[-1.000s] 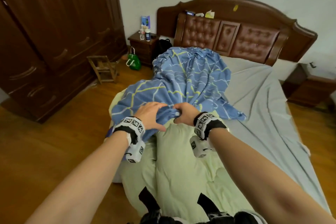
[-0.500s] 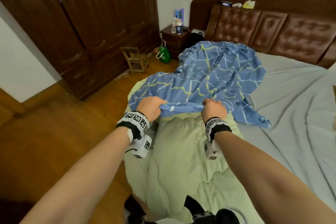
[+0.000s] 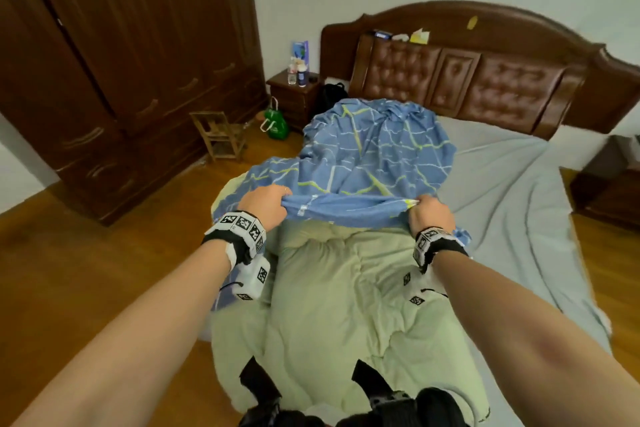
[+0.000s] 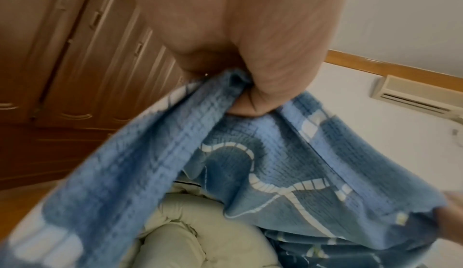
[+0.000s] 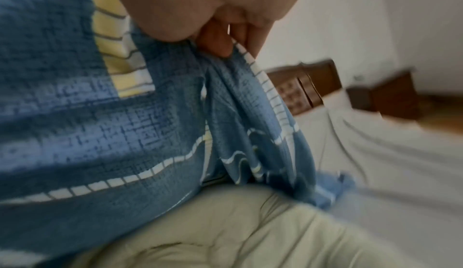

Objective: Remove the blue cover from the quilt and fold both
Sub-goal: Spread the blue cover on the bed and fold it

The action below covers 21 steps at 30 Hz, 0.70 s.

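Note:
The blue cover [image 3: 374,156] with white and yellow lines lies bunched over the far half of the pale green quilt [image 3: 346,305] on the bed. My left hand [image 3: 266,203] grips the cover's open edge at the left, and my right hand [image 3: 427,213] grips the same edge at the right, so the hem is stretched between them above the bare quilt. In the left wrist view my fingers [image 4: 258,102] pinch the blue cover [image 4: 175,153] over the quilt [image 4: 200,242]. In the right wrist view my fingers [image 5: 218,42] clutch a fold of the cover [image 5: 125,133], with the quilt [image 5: 225,222] beneath.
The bed has a grey sheet [image 3: 512,204] and a brown padded headboard [image 3: 485,80]. A dark wardrobe [image 3: 104,62] stands at left, with a small wooden stool [image 3: 220,135] and a green bag [image 3: 275,123] on the wooden floor. Nightstands [image 3: 294,94] flank the bed.
My hands, close together a second ago, have moved apart along the cover's edge and spread it wide. More green quilt shows below the hem.

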Available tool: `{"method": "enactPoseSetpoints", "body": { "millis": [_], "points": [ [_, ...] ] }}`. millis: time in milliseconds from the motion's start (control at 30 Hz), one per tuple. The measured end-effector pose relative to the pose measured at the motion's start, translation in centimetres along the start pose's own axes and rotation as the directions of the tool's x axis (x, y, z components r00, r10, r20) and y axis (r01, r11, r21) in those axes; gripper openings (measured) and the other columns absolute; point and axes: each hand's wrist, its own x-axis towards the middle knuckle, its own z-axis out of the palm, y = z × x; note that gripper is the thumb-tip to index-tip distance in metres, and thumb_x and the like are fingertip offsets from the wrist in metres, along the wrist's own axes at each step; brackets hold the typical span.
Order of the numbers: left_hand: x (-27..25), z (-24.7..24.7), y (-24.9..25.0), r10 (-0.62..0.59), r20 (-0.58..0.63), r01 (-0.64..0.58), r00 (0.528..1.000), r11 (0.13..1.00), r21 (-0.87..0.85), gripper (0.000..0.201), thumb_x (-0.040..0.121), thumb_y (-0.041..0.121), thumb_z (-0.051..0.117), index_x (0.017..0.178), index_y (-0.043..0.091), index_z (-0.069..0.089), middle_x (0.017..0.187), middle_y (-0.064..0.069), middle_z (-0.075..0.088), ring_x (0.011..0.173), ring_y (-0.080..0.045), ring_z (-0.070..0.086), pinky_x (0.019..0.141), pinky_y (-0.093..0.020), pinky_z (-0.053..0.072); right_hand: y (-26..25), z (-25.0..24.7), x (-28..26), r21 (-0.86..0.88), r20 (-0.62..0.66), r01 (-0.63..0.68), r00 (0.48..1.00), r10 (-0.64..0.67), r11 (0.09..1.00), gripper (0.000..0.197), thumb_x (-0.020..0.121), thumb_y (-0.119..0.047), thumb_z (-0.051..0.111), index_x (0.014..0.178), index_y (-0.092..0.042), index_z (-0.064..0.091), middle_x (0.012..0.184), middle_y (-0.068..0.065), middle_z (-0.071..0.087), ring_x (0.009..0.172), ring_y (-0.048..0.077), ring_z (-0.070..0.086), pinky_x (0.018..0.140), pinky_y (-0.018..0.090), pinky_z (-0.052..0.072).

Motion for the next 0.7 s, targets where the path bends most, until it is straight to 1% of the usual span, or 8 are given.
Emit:
{"method": "enactPoseSetpoints", "body": {
  "millis": [100, 200, 267, 333, 467, 533, 633, 700],
  "points": [
    [0.9, 0.9, 0.6, 0.062, 0.032, -0.063, 0.998, 0.998, 0.016, 0.014, 0.082, 0.015, 0.055, 0.092, 0.025, 0.057, 0.095, -0.006, 0.065, 0.092, -0.032, 0.062, 0.07, -0.034, 0.045, 0.4, -2.3, -1.4, 0.003, -0.059, 0.007, 0.998, -0.006, 1.0, 0.023, 0.087, -0.018, 0.048, 0.1, -0.015, 0.067, 0.11, 0.023, 0.067, 0.103, 0.044, 0.061, 0.083, 0.043, 0.049],
    [1.5, 3.0, 2.0, 0.158, 0.096, -0.157, 0.983, 0.987, -0.019, 0.037, 0.085, 0.028, 0.061, 0.122, 0.029, 0.058, 0.121, -0.003, 0.056, 0.107, -0.032, 0.061, 0.088, -0.04, 0.049, 0.2, -4.5, -3.3, -0.043, -0.168, 0.028, 0.985, -0.035, 0.999, 0.03, 0.091, -0.028, 0.039, 0.09, -0.009, 0.063, 0.1, 0.025, 0.067, 0.093, 0.045, 0.061, 0.074, 0.041, 0.045],
    [1.5, 5.0, 3.4, 0.225, 0.153, -0.219, 0.962, 0.974, -0.057, 0.04, 0.082, 0.034, 0.065, 0.122, 0.031, 0.058, 0.122, -0.004, 0.054, 0.109, -0.032, 0.06, 0.09, -0.041, 0.049, -0.1, -5.3, -5.0, -0.079, -0.16, 0.034, 0.986, -0.046, 0.996, 0.031, 0.089, -0.033, 0.039, 0.083, -0.011, 0.061, 0.093, 0.024, 0.067, 0.088, 0.043, 0.06, 0.067, 0.038, 0.041],
    [0.9, 7.0, 5.2, 0.304, 0.169, -0.289, 0.937, 0.951, -0.108, 0.041, 0.076, 0.037, 0.068, 0.115, 0.033, 0.059, 0.117, -0.001, 0.057, 0.106, -0.028, 0.061, 0.084, -0.037, 0.05, -0.1, -5.4, -6.8, -0.081, -0.099, 0.019, 0.995, -0.027, 0.997, 0.037, 0.082, -0.039, 0.037, 0.076, -0.01, 0.058, 0.083, 0.022, 0.066, 0.082, 0.042, 0.059, 0.061, 0.034, 0.035],
    [-1.1, 9.7, 9.5, 0.444, 0.145, -0.402, 0.884, 0.882, -0.246, 0.055, 0.074, 0.033, 0.069, 0.127, 0.035, 0.053, 0.124, 0.005, 0.06, 0.113, -0.021, 0.058, 0.088, -0.036, 0.05, 0.3, -5.7, -10.0, -0.063, 0.209, -0.007, 0.978, 0.02, 0.998, 0.031, 0.086, -0.04, 0.058, 0.071, -0.013, 0.061, 0.074, 0.011, 0.061, 0.078, 0.031, 0.058, 0.062, 0.031, 0.034],
    [-2.2, 10.6, 11.5, 0.48, 0.121, -0.437, 0.869, 0.859, -0.267, 0.042, 0.082, 0.025, 0.061, 0.123, 0.03, 0.058, 0.122, -0.001, 0.062, 0.113, -0.025, 0.058, 0.088, -0.039, 0.05, 1.2, -5.9, -11.1, -0.009, 0.264, -0.017, 0.964, 0.018, 1.0, 0.024, 0.083, -0.036, 0.069, 0.07, -0.017, 0.061, 0.071, 0.005, 0.06, 0.072, 0.023, 0.055, 0.059, 0.031, 0.037],
    [-3.1, 11.3, 13.7, 0.493, 0.182, -0.46, 0.851, 0.866, -0.196, 0.029, 0.093, 0.015, 0.047, 0.114, 0.021, 0.066, 0.115, -0.016, 0.066, 0.109, -0.037, 0.059, 0.083, -0.041, 0.048, 3.5, -5.8, -11.9, -0.028, 0.316, 0.052, 0.948, -0.041, 0.998, 0.033, 0.076, -0.044, 0.079, 0.071, -0.021, 0.056, 0.069, 0.0, 0.056, 0.065, 0.016, 0.051, 0.056, 0.03, 0.037],
    [-3.3, 11.2, 14.6, 0.488, 0.213, -0.44, 0.846, 0.866, -0.238, 0.032, 0.095, 0.01, 0.044, 0.116, 0.016, 0.068, 0.116, -0.022, 0.065, 0.108, -0.04, 0.057, 0.081, -0.037, 0.044, 5.5, -5.3, -11.8, -0.173, 0.339, 0.136, 0.938, -0.071, 0.976, 0.034, 0.071, -0.046, 0.081, 0.086, -0.022, 0.062, 0.084, 0.002, 0.064, 0.077, 0.02, 0.058, 0.064, 0.029, 0.04]
  ]
}}
